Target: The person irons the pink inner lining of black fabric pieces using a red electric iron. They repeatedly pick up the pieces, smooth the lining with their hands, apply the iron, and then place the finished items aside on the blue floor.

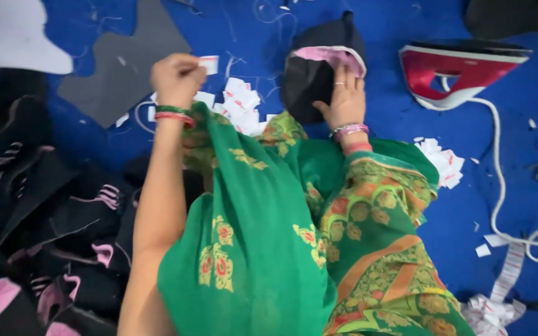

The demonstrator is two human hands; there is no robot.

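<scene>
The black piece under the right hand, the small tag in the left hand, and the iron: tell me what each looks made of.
Black piece: soft matte cloth, it seems, with a pink lining at its folded edge; the right hand presses on it. Tag: thin white paper or woven label, pinched flat by the left hand; which one is unclear. Iron: glossy red and white shell, probably plastic.

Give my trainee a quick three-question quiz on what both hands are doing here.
1. True or false: the left hand pinches a small white label.
2. What does the right hand rest on? A) red iron B) black and pink fabric piece C) grey sheet
3. What lies between the hands on the blue surface?

Key: 1 true; 2 B; 3 a pile of white labels.
</scene>
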